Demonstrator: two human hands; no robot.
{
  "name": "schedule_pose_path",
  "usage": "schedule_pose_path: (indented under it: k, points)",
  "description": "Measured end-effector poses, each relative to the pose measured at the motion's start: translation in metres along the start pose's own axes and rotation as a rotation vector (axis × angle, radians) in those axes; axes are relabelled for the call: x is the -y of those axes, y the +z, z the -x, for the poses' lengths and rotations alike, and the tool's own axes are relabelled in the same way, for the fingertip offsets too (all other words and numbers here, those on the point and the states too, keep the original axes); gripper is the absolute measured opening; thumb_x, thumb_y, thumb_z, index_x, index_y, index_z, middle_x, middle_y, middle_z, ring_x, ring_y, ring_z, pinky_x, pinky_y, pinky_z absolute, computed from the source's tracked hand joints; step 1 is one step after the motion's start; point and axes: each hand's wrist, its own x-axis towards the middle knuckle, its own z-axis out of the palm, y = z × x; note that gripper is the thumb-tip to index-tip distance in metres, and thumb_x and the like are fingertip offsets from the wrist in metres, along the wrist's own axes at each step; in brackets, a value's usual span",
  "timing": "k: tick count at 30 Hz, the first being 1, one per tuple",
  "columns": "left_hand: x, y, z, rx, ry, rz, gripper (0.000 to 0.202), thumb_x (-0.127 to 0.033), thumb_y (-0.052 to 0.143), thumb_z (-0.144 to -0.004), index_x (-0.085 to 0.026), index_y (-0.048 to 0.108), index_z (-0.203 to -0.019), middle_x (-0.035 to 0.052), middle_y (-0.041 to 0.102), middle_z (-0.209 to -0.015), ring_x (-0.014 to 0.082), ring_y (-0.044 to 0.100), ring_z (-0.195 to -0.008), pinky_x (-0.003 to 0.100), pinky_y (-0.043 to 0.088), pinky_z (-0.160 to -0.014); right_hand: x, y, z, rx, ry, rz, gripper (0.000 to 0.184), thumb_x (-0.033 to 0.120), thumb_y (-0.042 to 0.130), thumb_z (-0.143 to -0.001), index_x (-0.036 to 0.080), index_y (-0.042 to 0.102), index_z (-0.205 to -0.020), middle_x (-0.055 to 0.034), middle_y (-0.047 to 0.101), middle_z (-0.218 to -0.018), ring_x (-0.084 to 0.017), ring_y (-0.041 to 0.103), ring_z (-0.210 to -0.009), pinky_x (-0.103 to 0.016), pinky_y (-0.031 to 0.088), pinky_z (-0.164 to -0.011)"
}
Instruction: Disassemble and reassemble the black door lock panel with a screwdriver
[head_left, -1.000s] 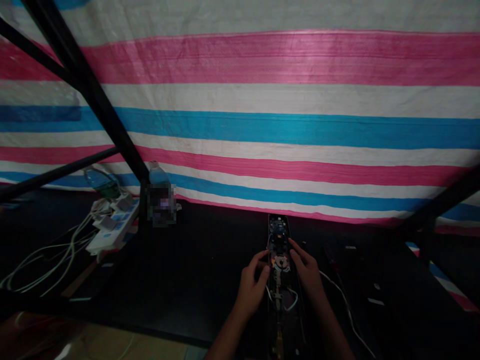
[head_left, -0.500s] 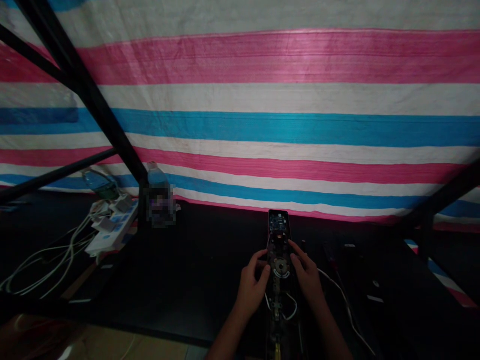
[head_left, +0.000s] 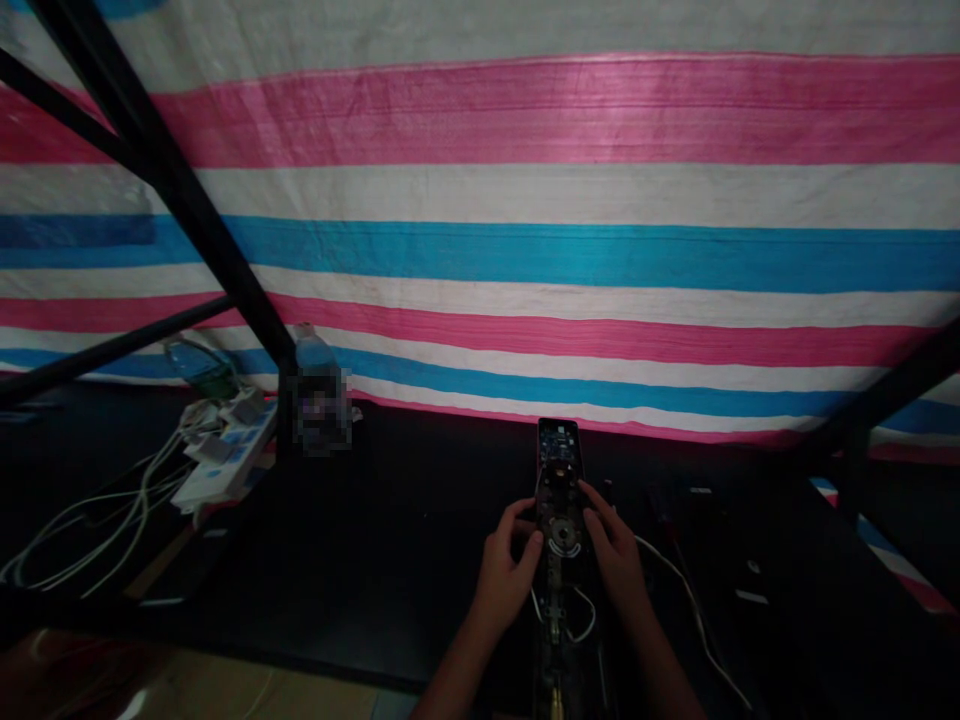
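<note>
A long, narrow electronic door lock panel (head_left: 563, 533), by its look, lies lengthwise before me with its insides showing. At its far end is a dark circuit board (head_left: 558, 443); a round metal part sits near the middle, and a thin white wire loops lower down. My left hand (head_left: 510, 560) holds the panel's left edge, thumb and fingers curled against it. Along the opposite edge, my right hand (head_left: 616, 553) grips with its thumb and fingers. The near end fades into shadow, and small details are too dark to make out.
A black tabletop (head_left: 390, 540) bears a white power strip (head_left: 225, 465) with tangled cables (head_left: 142, 500) at the left. Bottles (head_left: 315, 350) stand near a black metal post (head_left: 187, 210). At the right lie a white cable (head_left: 694, 600) and small pale pieces (head_left: 751, 597). Striped sheeting (head_left: 585, 255) hangs behind.
</note>
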Motion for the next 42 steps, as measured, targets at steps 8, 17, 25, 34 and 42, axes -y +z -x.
schedule_pose_path:
  k: [8, 17, 25, 34, 42]
  points:
    - [0.002, -0.001, 0.001, -0.003, -0.002, -0.018, 0.040, -0.030, 0.058, -0.090, -0.020, 0.057, -0.129, 0.0016, 0.071, -0.085, 0.0198, 0.068, -0.082, 0.031, 0.050, -0.078, -0.005, -0.002, 0.002, -0.003, -0.038, 0.046, 0.051, 0.051, 0.061, -0.089, 0.024, 0.067, -0.132, -0.0056, 0.072, -0.126, -0.026, 0.067, -0.114, -0.036, 0.056, -0.093]
    - [0.006, 0.000, 0.001, -0.003, 0.042, -0.046, 0.049, -0.030, 0.059, -0.089, -0.017, 0.052, -0.136, -0.0003, 0.067, -0.079, 0.0180, 0.064, -0.075, 0.030, 0.048, -0.074, -0.004, -0.001, 0.006, -0.010, -0.070, 0.051, 0.049, 0.049, 0.059, -0.090, 0.023, 0.068, -0.131, -0.0079, 0.072, -0.126, -0.027, 0.068, -0.111, -0.036, 0.056, -0.091]
    - [0.002, 0.000, 0.000, 0.002, 0.021, -0.020, 0.053, -0.028, 0.062, -0.084, -0.016, 0.058, -0.136, 0.0008, 0.068, -0.079, 0.0180, 0.064, -0.075, 0.030, 0.049, -0.074, -0.006, -0.002, 0.009, -0.018, -0.102, 0.055, 0.047, 0.047, 0.060, -0.089, 0.023, 0.069, -0.129, -0.0075, 0.074, -0.119, -0.025, 0.071, -0.097, -0.033, 0.057, -0.082]
    - [0.001, 0.000, 0.001, -0.002, 0.030, -0.023, 0.046, -0.024, 0.059, -0.086, -0.017, 0.060, -0.131, 0.0014, 0.069, -0.080, 0.0183, 0.064, -0.075, 0.029, 0.049, -0.073, -0.008, -0.001, 0.012, -0.021, -0.116, 0.083, 0.046, 0.045, 0.057, -0.089, 0.021, 0.066, -0.127, -0.0003, 0.068, -0.069, -0.016, 0.058, -0.056, -0.026, 0.047, -0.053]
    - [0.000, -0.001, 0.000, 0.003, 0.032, -0.016, 0.042, -0.024, 0.060, -0.086, -0.017, 0.061, -0.127, 0.0007, 0.068, -0.078, 0.0183, 0.064, -0.075, 0.029, 0.049, -0.074, -0.005, -0.001, 0.014, -0.020, -0.126, 0.093, 0.046, 0.044, 0.058, -0.088, 0.021, 0.065, -0.127, 0.0002, 0.065, -0.066, -0.016, 0.057, -0.054, -0.026, 0.045, -0.050]
